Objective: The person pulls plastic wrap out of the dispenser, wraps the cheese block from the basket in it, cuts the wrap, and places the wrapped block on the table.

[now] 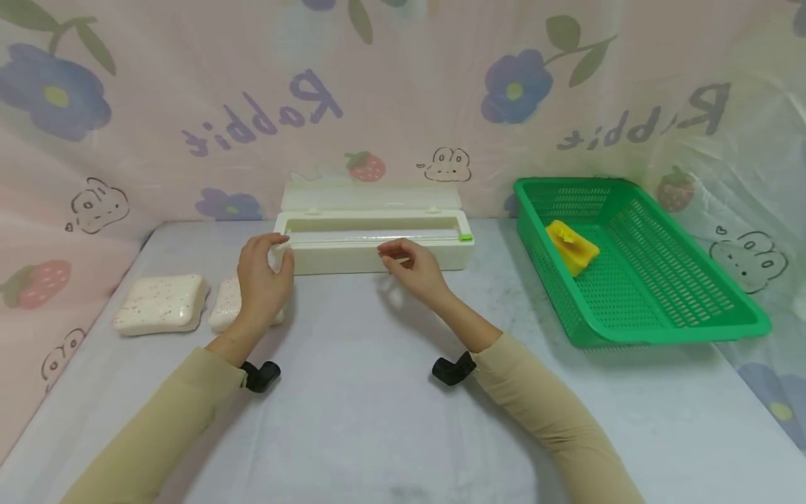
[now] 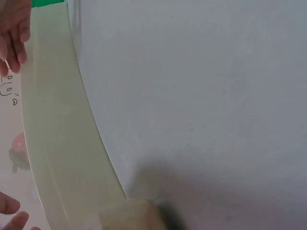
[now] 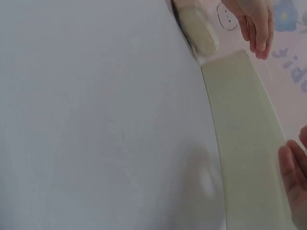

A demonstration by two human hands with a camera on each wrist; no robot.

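A white cling film dispenser (image 1: 371, 259) stands at the back of the table with its translucent lid (image 1: 371, 197) raised. Inside lies a roll of clear film (image 1: 371, 235), and a bright green slider (image 1: 466, 237) sits at the right end of its front rim. My left hand (image 1: 261, 280) is at the dispenser's left front corner, thumb apart from the loosely bent fingers. Over the front edge, right of the middle, is my right hand (image 1: 412, 269), its fingers (image 3: 288, 165) relaxed and close to the rim. No held thing shows in either hand.
Two pale speckled packs, one at far left (image 1: 160, 304) and another (image 1: 227, 305) partly behind my left hand, lie on the table. At right stands a green plastic basket (image 1: 667, 332) holding a yellow block (image 1: 571, 248). A printed curtain (image 1: 403, 91) hangs behind the dispenser.
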